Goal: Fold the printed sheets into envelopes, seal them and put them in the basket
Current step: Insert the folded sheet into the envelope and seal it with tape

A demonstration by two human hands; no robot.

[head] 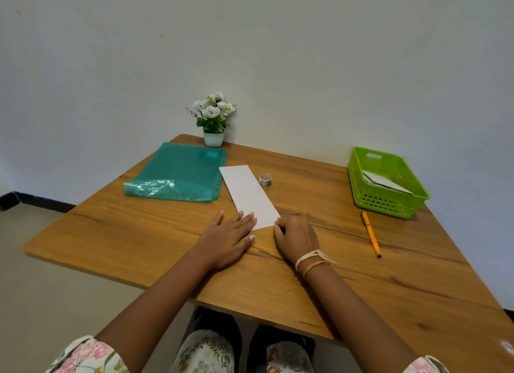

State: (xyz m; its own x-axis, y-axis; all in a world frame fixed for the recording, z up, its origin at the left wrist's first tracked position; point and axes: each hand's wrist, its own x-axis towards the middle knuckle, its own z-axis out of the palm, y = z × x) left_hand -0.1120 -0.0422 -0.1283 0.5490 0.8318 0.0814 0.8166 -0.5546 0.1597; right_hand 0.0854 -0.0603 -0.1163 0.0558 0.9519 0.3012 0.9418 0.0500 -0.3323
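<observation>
Sheet [249, 196]: folded lengthwise, lying on table [361, 275].
Left hand [226, 240]: flat, fingers pressing its near end.
Right hand [296, 237]: curled, pinching its corner.

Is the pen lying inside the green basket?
No, the pen lies on the table, in front of the green basket, which holds folded paper.
</observation>
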